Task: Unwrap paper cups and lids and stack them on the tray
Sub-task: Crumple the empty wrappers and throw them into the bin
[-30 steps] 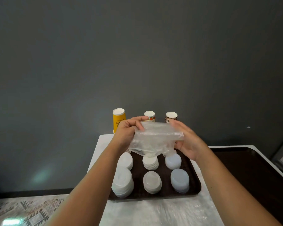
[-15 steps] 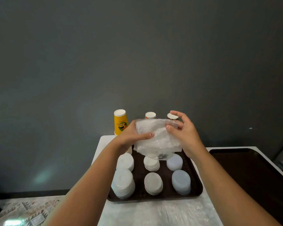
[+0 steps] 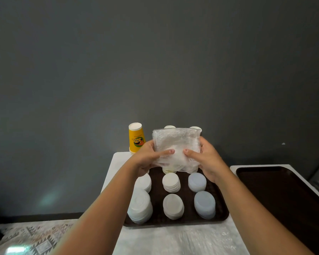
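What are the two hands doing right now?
Left hand: grips the left side of the clear plastic wrapper.
Right hand: grips the wrapper's right side.

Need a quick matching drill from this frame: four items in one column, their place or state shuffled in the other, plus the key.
Items:
1. crumpled clear plastic wrapper
2. yellow paper cup stack with cartoon print
3. bluish translucent plastic lid stack
4. second dark brown tray

Place or state:
A. upside down on the white table, behind the tray of lids
B. bare, to the right of the tray of lids
C. held up between both hands
D. front right corner of the dark brown tray of lids

Pairs: 1-C, 2-A, 3-D, 4-B
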The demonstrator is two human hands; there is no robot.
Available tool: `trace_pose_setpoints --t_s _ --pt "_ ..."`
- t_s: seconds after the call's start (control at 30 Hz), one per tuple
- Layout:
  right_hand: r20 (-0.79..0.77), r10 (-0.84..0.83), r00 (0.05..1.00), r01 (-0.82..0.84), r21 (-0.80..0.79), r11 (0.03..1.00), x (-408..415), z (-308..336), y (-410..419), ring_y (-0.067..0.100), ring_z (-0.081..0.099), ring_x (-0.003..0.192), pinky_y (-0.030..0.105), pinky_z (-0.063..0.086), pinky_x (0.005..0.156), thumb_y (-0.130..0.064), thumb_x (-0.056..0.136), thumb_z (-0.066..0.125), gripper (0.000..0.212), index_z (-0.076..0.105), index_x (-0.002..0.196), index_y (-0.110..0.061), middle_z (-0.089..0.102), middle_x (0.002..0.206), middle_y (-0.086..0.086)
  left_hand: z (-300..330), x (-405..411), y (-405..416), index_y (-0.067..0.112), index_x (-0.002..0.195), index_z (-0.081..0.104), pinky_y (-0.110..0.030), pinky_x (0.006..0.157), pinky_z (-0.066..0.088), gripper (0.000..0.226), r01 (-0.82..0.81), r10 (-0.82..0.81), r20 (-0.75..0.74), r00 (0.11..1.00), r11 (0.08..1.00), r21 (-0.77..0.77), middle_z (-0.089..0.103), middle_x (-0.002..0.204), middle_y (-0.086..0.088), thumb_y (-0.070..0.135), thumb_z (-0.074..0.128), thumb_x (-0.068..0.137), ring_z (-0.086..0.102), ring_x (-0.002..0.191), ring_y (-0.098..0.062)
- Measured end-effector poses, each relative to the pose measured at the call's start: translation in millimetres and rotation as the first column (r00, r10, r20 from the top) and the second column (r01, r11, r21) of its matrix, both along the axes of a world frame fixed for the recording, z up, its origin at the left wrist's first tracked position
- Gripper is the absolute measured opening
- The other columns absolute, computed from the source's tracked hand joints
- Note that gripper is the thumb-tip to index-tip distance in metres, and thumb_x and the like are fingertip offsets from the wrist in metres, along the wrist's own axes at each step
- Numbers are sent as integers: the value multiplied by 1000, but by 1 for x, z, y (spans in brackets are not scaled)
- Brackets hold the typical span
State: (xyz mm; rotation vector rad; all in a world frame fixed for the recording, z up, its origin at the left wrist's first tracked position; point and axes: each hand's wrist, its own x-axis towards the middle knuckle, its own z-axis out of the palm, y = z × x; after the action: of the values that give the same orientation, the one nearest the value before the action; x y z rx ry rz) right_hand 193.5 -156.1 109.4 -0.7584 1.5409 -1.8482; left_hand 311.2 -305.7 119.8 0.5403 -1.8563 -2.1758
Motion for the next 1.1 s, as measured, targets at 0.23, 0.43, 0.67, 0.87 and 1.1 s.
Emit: trace_pose_setpoints --t_s 0.23,0.43,0.67,0.87,1.1 --pt "62 -19 998 23 -61 998 -3 -3 0 14 67 91 28 57 75 9 87 57 38 56 115 -17 68 100 1 -6 -6 2 6 119 58 -33 77 59 42 -39 40 -102 994 999 13 69 104 -8 -12 61 82 69 90 -20" --pt "190 -126 974 133 -28 991 -5 -3 -7 15 62 86 27 44 73 20 86 41 43 61 111 -9 68 91 1 0 -8 7 7 104 69 -27 70 58 33 0 8 -178 984 999 48 74 91 -6 -14 48 88 71 85 -18" --pt "120 -59 991 61 -13 998 0 3 -2 13 67 90 23 55 70 8 89 52 30 68 100 -14 72 92 -3 3 -7 13 16 78 77 -33 72 56 32 -2 2 -209 978 1000 -2 73 98 -10 -6 54 85 68 94 -27" --pt "280 189 941 -190 -23 982 -6 5 9 24 66 98 39 57 72 -29 77 72 48 60 123 -24 66 113 1 4 -11 15 8 62 70 -20 70 56 43 -214 152 -311 938 960 -178 70 102 -4 -25 47 77 63 96 -18" --pt "26 -140 990 139 21 990 -6 2 -1 19 61 90 28 53 69 -2 90 58 14 63 89 -15 62 106 11 2 2 -15 30 97 69 -26 102 44 51 264 -323 20 946 732 -628 46 136 10 -15 62 75 45 128 -9"
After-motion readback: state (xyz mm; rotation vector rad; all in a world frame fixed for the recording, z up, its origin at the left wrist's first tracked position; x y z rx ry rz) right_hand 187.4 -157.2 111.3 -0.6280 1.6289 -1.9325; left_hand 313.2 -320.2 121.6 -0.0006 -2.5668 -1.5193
